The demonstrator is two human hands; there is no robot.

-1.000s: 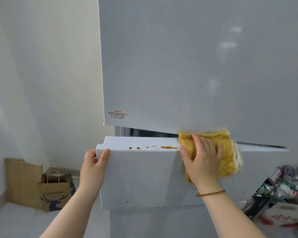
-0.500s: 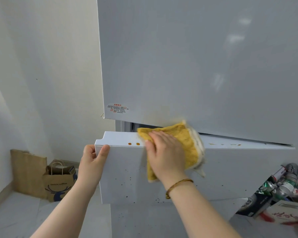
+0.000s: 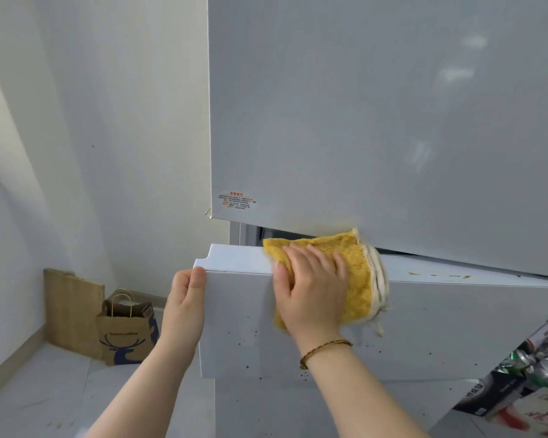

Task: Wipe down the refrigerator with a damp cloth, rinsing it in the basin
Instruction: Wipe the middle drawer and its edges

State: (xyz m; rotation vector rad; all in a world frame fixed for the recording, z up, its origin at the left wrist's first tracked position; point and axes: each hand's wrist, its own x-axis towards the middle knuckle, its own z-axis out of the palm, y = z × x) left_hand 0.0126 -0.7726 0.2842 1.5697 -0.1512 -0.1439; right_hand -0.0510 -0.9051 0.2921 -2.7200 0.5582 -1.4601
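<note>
The head camera looks at a pale grey refrigerator (image 3: 377, 121) whose tall upper door fills the frame from 11 o'clock round to 3 o'clock, with a small red-printed sticker (image 3: 237, 200) near its lower left corner. Below it, the lower drawer front (image 3: 440, 327) stands pulled out from the body, leaving a dark gap under the upper door. The yellow cloth (image 3: 358, 267), folded with its white edges showing on the right, lies just below the middle of the frame, at about 5 o'clock. It is draped over the drawer front's top edge and hangs down its face. The right hand (image 3: 310, 289) lies flat on the cloth with fingers straight and spread, pressing it against the top edge and not clutching it; a thin beaded bracelet (image 3: 325, 350) circles the wrist. At 7 o'clock the left hand (image 3: 184, 301) grasps the drawer front's left corner, thumb on the front and fingers curled round behind the edge. At 3 o'clock from the cloth, a few orange stains (image 3: 437, 275) sit on the top edge, and dark specks (image 3: 250, 336) dot the face below. At 8 o'clock a brown paper bag (image 3: 125, 333) with a blue deer print stands on the floor, just in front of a flat brown bag (image 3: 73, 308) that leans on the white wall. At 4 o'clock, a heap of cans and bottles (image 3: 538, 358) crowds the frame's edge.
</note>
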